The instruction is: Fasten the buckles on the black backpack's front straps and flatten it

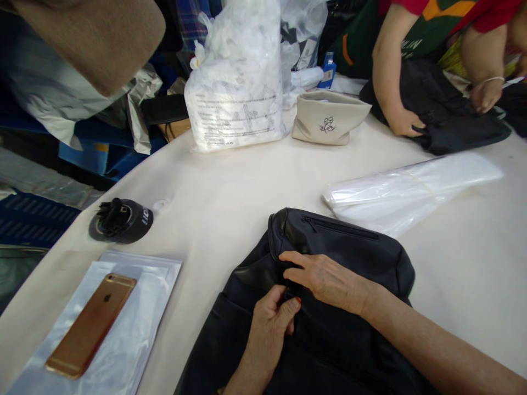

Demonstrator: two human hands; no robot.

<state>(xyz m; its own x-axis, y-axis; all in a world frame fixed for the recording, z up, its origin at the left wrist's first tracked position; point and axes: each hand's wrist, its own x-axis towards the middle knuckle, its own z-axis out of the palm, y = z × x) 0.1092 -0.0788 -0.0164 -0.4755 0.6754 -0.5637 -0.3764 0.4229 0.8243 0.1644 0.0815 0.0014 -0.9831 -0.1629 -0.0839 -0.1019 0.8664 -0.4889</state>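
We had a black bag (325, 340) in front of us, lying on the pale table (465, 285) at the lower middle of the view. Our left hand (272, 323) came in from below, its thumb and forefinger pinched together on a small dark part of the bag; we could not make out exactly what that part was. Our right hand (323, 277) reached across from the right and lay on the bag just above the left, fingers bent and 2 fingertips near the seam; we could not tell whether it gripped anything. Above it, a short zip (349, 227) ran along the bag's upper panel.

To our left, a gold phone (91, 326) lay on a plastic sleeve (144, 312), with a round black container (127, 225) beyond it. Farther back we saw a stuffed white sack (239, 88) and, beside it, a beige pouch (329, 123) with a line drawing on its front. A bundle of clear plastic (411, 189) lay between our bag and a 2nd black bag (448, 126), which a co-worker's 2 hands (405, 122) touched at the upper right.
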